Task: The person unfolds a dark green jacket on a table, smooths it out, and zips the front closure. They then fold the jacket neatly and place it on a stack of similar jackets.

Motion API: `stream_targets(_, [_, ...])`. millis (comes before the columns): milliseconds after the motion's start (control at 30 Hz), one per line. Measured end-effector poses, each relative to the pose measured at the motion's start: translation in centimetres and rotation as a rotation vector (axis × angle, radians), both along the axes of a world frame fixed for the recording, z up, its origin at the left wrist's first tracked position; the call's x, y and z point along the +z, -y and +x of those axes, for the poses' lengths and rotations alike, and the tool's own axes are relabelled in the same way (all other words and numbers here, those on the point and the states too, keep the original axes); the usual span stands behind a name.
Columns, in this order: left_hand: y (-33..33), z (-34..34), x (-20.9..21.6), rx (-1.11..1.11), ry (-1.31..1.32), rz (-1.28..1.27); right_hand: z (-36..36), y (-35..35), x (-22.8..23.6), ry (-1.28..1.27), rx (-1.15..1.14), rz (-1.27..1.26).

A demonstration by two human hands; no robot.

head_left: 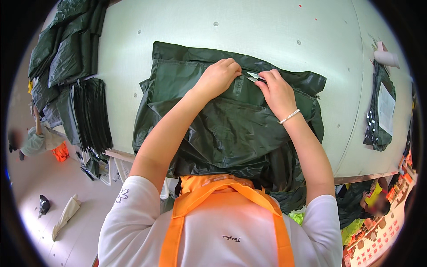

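Glossy dark green garment (213, 129) lies on the pale worktable (267, 26), in front of the wearer. Its upper part is laid fairly flat; the nearer part is bunched in loose folds and reaches the table's near edge.

Left hand (220, 76): rests on the upper part of the garment, just left of a short vertical seam. Fingers curled, tips drawn close to the thumb. Cannot tell whether a fold or thread is pinched between them.

Right hand (276, 91): closed around small pointed snips (253, 75), fingers and thumb bent over the dark grip. The 2 silver blades point left toward the left hand, tips slightly apart, over the garment. A pale beaded bracelet (290, 116) circles the right wrist.

Left side of table: stacked folded dark green garments (73, 49), with a neat row of folded edges nearer the wearer. Right side: 1 dark green bundle (380, 111) bearing a white paper sheet (386, 108); a white roll (387, 58) sits at its far end.

Wearer: white T-shirt (231, 222), orange apron (171, 236).

2 other people: 1 at far left, 1 at lower right.
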State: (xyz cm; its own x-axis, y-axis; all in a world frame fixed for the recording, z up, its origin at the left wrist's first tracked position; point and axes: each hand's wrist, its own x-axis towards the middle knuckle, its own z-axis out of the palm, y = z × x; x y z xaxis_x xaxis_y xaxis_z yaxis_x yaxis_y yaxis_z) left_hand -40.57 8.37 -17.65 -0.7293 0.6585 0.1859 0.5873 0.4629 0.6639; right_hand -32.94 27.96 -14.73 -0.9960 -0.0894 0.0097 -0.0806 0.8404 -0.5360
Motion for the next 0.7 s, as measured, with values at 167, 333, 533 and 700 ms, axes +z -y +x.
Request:
stream_targets(167, [0.4,0.5,0.0,0.043,-0.071,0.057,-0.7,0.4,-0.4,0.013,0.015,-0.114])
stream_targets(333, [0.6,0.6,0.2,0.048,-0.112,0.081,-1.5,0.7,-0.4,0.036,0.045,-0.135])
stream_targets(533, [0.7,0.6,0.2,0.051,-0.139,0.072,-1.8,0.4,-1.1,-0.076,0.141,-0.104])
stream_targets(700, [0.6,0.5,0.1,0.049,-0.152,0.069,-1.7,0.0,-1.2,-0.105,0.167,-0.085])
